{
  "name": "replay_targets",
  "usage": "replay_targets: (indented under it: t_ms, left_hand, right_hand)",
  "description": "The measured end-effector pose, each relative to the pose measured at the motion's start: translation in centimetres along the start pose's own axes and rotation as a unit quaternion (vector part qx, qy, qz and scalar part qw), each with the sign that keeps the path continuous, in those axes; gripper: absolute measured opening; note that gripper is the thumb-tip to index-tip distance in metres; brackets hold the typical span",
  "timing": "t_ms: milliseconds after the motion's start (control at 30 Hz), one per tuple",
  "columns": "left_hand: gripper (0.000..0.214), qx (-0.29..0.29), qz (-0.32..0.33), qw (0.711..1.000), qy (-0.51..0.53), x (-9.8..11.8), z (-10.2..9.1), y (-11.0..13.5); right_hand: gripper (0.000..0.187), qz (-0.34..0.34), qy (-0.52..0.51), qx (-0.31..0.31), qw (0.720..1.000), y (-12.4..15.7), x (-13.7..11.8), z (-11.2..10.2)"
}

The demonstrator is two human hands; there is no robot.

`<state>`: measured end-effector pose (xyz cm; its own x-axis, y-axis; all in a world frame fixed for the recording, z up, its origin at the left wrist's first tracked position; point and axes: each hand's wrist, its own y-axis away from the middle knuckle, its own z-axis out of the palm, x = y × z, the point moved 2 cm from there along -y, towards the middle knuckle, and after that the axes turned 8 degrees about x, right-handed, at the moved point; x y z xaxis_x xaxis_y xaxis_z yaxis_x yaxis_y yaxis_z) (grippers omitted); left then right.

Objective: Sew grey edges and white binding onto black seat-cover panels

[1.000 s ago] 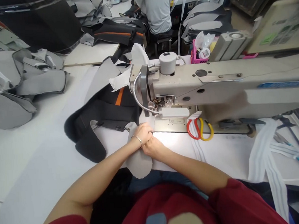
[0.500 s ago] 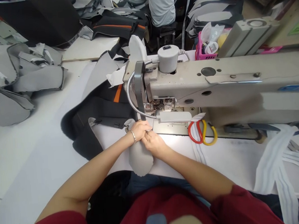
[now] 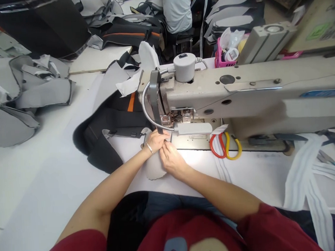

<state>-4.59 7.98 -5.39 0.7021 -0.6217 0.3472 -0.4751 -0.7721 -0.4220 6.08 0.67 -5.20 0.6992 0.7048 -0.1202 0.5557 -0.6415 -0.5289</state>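
Observation:
A grey fabric piece [image 3: 155, 169] with a rounded, scalloped near end lies under the head of the sewing machine [image 3: 207, 93]. My left hand [image 3: 156, 141], wearing a bracelet, is closed on its upper part just beside the needle area. Close against it, my right hand [image 3: 172, 159] pinches the fabric's edge with bent fingers. The needle and presser foot are mostly hidden behind the dark guard bar [image 3: 155, 100] and my fingers. Joined black padded fabric [image 3: 114, 122] with an orange strip spreads out to the left.
Scissors [image 3: 226, 146] with red and yellow handles rest by the machine bed, right of my hands. A lamp head [image 3: 195, 129] juts over the bed. White striped webbing [image 3: 302, 174] hangs at right. Grey fabric parts [image 3: 42, 87] are piled left. Another person [image 3: 177, 10] sits beyond.
The grey fabric piece has moved forward under the machine head, so less of it shows near me. Both hands stay on it, the left slightly further forward. The view has shifted a little.

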Motion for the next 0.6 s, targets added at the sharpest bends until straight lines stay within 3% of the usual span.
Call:
replay_targets:
  t_ms: [167,467,600]
  left_hand:
    - [0.029,0.016,0.038,0.999,0.008,-0.1,-0.4,0.5]
    - [0.028,-0.034,0.047,0.998,-0.024,0.1,-0.5,0.9]
    - [0.028,-0.028,0.055,0.997,-0.048,-0.2,-0.2,0.6]
  right_hand:
    - [0.038,-0.027,-0.017,-0.028,0.999,0.6,-1.6,-0.7]
    - [0.04,-0.043,0.024,-0.045,0.998,1.0,-1.8,-0.8]
    - [0.04,-0.049,0.058,-0.046,0.996,0.7,-1.6,-0.4]
